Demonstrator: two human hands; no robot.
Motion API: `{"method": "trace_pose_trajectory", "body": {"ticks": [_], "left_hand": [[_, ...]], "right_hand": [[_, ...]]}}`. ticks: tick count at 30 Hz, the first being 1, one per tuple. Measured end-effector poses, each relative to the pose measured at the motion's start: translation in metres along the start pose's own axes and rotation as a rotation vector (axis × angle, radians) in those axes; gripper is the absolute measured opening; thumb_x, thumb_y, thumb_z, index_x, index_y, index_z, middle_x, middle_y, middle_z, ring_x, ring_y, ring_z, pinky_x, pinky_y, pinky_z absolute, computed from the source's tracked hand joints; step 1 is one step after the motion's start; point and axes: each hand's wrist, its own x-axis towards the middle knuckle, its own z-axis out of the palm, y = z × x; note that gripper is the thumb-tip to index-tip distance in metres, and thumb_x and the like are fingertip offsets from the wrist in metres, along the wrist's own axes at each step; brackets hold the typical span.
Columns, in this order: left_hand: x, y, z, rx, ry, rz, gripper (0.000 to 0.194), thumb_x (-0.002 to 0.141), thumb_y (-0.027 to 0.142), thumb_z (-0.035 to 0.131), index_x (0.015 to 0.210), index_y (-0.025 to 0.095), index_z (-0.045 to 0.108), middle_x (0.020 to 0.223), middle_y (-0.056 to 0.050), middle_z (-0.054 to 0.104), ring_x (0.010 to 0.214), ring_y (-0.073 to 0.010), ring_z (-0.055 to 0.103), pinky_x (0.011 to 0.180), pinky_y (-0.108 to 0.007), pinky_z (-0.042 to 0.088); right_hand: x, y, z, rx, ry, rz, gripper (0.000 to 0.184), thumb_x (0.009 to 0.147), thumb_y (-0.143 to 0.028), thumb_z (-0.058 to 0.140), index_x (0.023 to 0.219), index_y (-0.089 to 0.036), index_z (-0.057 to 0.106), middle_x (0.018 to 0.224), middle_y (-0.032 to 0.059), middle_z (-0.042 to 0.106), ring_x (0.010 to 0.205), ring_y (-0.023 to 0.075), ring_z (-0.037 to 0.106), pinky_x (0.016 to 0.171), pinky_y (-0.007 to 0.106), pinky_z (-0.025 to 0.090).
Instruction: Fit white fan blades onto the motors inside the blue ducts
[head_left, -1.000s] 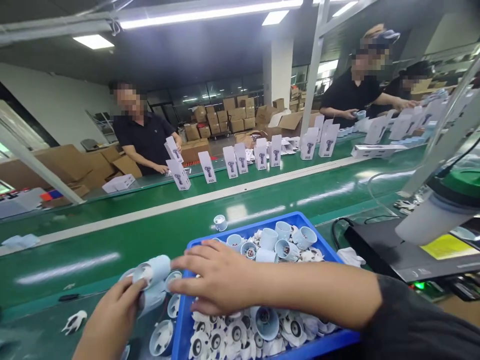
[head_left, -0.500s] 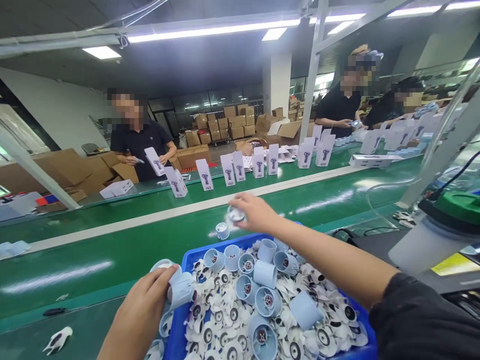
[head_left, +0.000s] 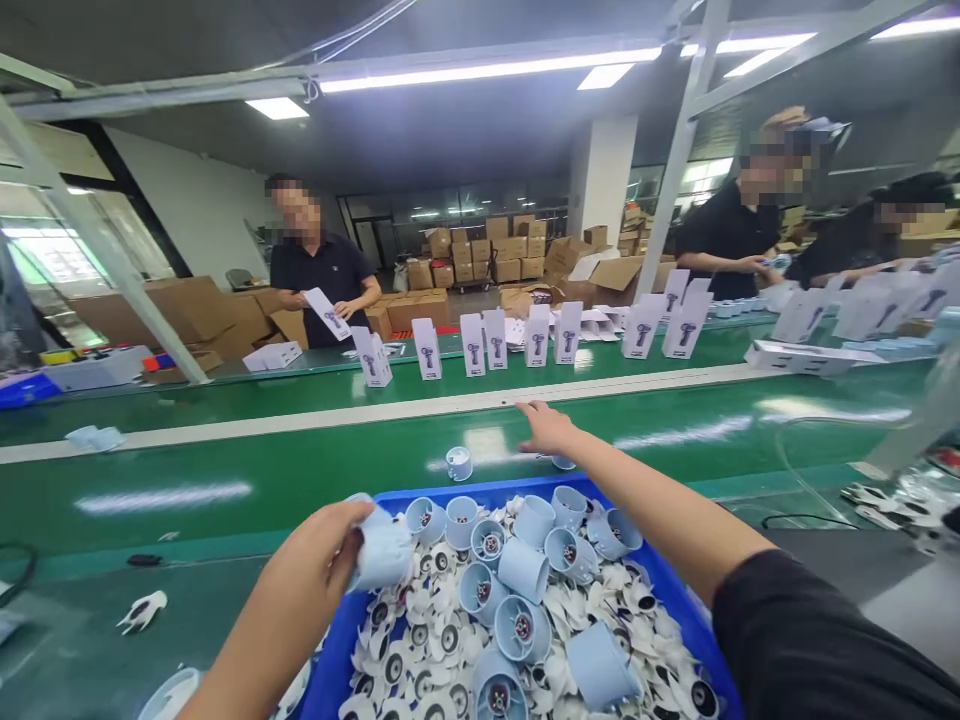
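Note:
My left hand (head_left: 319,565) is closed on a light blue cylindrical fan housing (head_left: 384,552), held over the near left corner of a blue bin (head_left: 517,489). The bin is full of white fan impellers (head_left: 442,640) and several more light blue housings (head_left: 523,570). My right hand (head_left: 546,428) reaches past the bin over the green conveyor belt (head_left: 300,470), palm down with fingers stretched out and holding nothing. A small light blue part (head_left: 562,462) lies on the belt just under its wrist. Another small part (head_left: 458,463) stands to its left.
White product boxes (head_left: 472,344) stand in a row on the far side of the belt. Three people in black shirts work there, one holding a box (head_left: 327,312). A loose white impeller (head_left: 142,612) lies near left. Cardboard cartons (head_left: 517,245) are stacked behind. Cables lie at right.
My right hand left the bin, carried a small part out over the belt and now lies flat with the part on the belt beneath it. My left hand keeps its housing.

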Motion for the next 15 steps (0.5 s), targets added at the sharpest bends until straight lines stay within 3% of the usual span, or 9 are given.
{"method": "trace_pose_trajectory", "body": {"ticks": [2, 4, 5, 7, 9, 11, 13, 15], "left_hand": [[0.015, 0.014, 0.004, -0.082, -0.045, -0.043, 0.030, 0.086, 0.028, 0.042, 0.094, 0.023, 0.070, 0.095, -0.006, 0.077, 0.085, -0.0222, 0.072, 0.078, -0.032, 0.060], [0.030, 0.027, 0.009, -0.166, -0.055, -0.099, 0.029, 0.084, 0.026, 0.043, 0.096, 0.022, 0.069, 0.097, -0.006, 0.076, 0.088, -0.0222, 0.071, 0.081, -0.034, 0.058], [0.035, 0.033, 0.011, -0.208, -0.049, -0.118, 0.029, 0.083, 0.025, 0.043, 0.096, 0.022, 0.069, 0.098, -0.006, 0.076, 0.089, -0.0222, 0.070, 0.082, -0.034, 0.058], [0.040, 0.043, 0.014, -0.287, -0.034, -0.145, 0.028, 0.082, 0.026, 0.045, 0.097, 0.021, 0.069, 0.096, -0.005, 0.075, 0.088, -0.0218, 0.069, 0.081, -0.034, 0.056], [0.037, 0.052, 0.014, -0.351, -0.032, -0.165, 0.027, 0.083, 0.026, 0.047, 0.098, 0.021, 0.069, 0.093, -0.005, 0.074, 0.083, -0.0210, 0.068, 0.077, -0.033, 0.056], [0.027, 0.060, 0.014, -0.405, -0.048, -0.175, 0.026, 0.084, 0.026, 0.048, 0.099, 0.021, 0.069, 0.094, -0.005, 0.074, 0.081, -0.0205, 0.067, 0.075, -0.032, 0.055], [0.013, 0.065, 0.015, -0.467, -0.057, -0.188, 0.026, 0.086, 0.028, 0.049, 0.101, 0.022, 0.068, 0.099, -0.006, 0.074, 0.083, -0.0207, 0.068, 0.077, -0.032, 0.054], [-0.002, 0.068, 0.022, -0.559, -0.065, -0.209, 0.027, 0.090, 0.033, 0.049, 0.106, 0.022, 0.068, 0.104, -0.008, 0.074, 0.089, -0.0215, 0.068, 0.079, -0.032, 0.054]], "right_hand": [[-0.016, -0.037, 0.002, 0.120, -0.068, -0.237, 0.063, 0.091, -0.034, 0.072, 0.146, -0.024, 0.043, 0.144, 0.0116, 0.045, 0.127, 0.0255, 0.051, 0.106, 0.043, 0.047], [-0.038, -0.068, 0.011, 0.227, -0.139, -0.482, 0.107, 0.066, -0.033, 0.092, 0.153, -0.035, 0.030, 0.151, 0.0049, 0.040, 0.132, 0.0216, 0.047, 0.109, 0.032, 0.045], [-0.049, -0.079, 0.017, 0.293, -0.129, -0.611, 0.116, 0.057, -0.028, 0.095, 0.153, -0.035, 0.030, 0.154, 0.0048, 0.035, 0.137, 0.0236, 0.042, 0.114, 0.034, 0.040], [-0.064, -0.089, 0.028, 0.446, -0.042, -0.735, 0.113, 0.055, -0.020, 0.093, 0.152, -0.030, 0.036, 0.157, 0.0098, 0.029, 0.142, 0.0297, 0.034, 0.119, 0.045, 0.031], [-0.070, -0.088, 0.037, 0.562, 0.037, -0.727, 0.101, 0.061, -0.015, 0.086, 0.150, -0.025, 0.038, 0.156, 0.0151, 0.028, 0.144, 0.0329, 0.030, 0.119, 0.052, 0.027], [-0.072, -0.081, 0.043, 0.630, 0.043, -0.684, 0.097, 0.062, -0.013, 0.081, 0.149, -0.023, 0.039, 0.151, 0.0154, 0.038, 0.139, 0.0317, 0.038, 0.116, 0.051, 0.032], [-0.077, -0.077, 0.051, 0.714, 0.013, -0.660, 0.086, 0.061, -0.014, 0.077, 0.140, -0.024, 0.047, 0.135, 0.0113, 0.054, 0.123, 0.0282, 0.054, 0.106, 0.044, 0.044], [-0.085, -0.077, 0.063, 0.807, -0.022, -0.610, 0.073, 0.062, -0.017, 0.075, 0.131, -0.024, 0.053, 0.121, 0.0078, 0.061, 0.105, 0.0240, 0.062, 0.094, 0.038, 0.051]]}}
